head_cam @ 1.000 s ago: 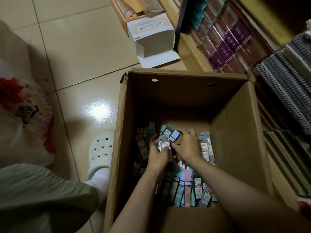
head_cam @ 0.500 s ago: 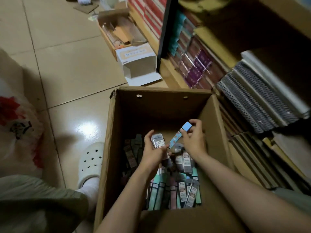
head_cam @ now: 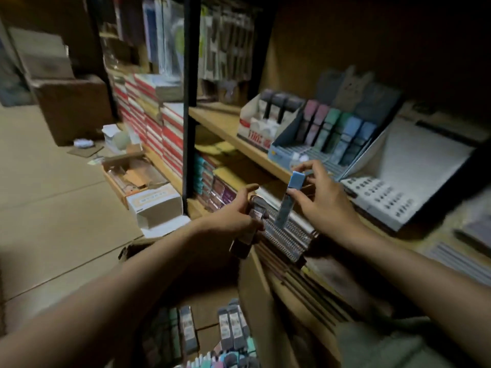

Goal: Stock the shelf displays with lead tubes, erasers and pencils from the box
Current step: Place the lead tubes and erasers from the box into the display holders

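1. The shelf unit (head_cam: 228,128) filled the right and upper part of the view, its wooden boards crossed by a dark upright post (head_cam: 189,102). Stacks of red-and-white books (head_cam: 156,123) stood left of that post.
2. The cardboard box (head_cam: 255,288) sat on the floor at the foot of the shelf, at the bottom centre. Its bottom held many lead tubes (head_cam: 231,330), lying loose in grey, teal and pink.
3. A blue tiered display (head_cam: 313,144) sat at the front edge of the upper shelf board. Pink, green and blue tubes stood in rows along its back. A white and red display carton (head_cam: 255,128) touched its left side.
4. A white display tray (head_cam: 393,192) leaned back just to the right of the blue one, with dark small items in its front rows. What they were was too blurred to tell.
5. Spiral notebooks (head_cam: 287,235) were stacked on the lower board, under both hands.
6. A small white open carton (head_cam: 156,205) lay on the floor by the post.
7. The left hand (head_cam: 236,216) was above the box's far rim, fingers curled round a bundle of dark tubes (head_cam: 247,229).
8. The right hand (head_cam: 326,203) was raised just in front of the blue display. Its thumb and fingers pinched 1 blue lead tube (head_cam: 289,197), held nearly upright with the cap on top.
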Demonstrator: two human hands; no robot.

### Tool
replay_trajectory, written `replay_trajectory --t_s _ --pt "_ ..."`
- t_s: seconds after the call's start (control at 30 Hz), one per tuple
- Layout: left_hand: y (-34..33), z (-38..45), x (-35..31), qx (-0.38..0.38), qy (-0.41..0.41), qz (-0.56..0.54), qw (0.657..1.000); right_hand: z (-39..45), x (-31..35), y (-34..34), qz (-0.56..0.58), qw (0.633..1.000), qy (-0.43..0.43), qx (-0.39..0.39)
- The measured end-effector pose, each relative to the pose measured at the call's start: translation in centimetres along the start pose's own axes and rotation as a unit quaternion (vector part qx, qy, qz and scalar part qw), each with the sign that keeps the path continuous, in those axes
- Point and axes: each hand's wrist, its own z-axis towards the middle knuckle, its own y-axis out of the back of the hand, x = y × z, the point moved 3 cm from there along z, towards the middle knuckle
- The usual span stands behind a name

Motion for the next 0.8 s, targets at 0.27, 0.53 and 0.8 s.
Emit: replay_trajectory --t_s 0.27,0.53,0.8 --pt "-1.3 2.3 -6.4 0.042 -0.047 -0.002 0.998 3.2 2.4 11.6 -0.017 0.990 0.023 -0.141" --pt "-1.1 5.5 -10.4 0.048 -0.099 -0.105 0.988 6.2 1.7 16.7 -0.104 0.976 -0.007 -0.190" --pt "-2.7 7.8 -10.3 0.035 -0.158 0.001 0.987 8.3 -0.1 13.5 -0.269 0.954 -0.026 -0.132"
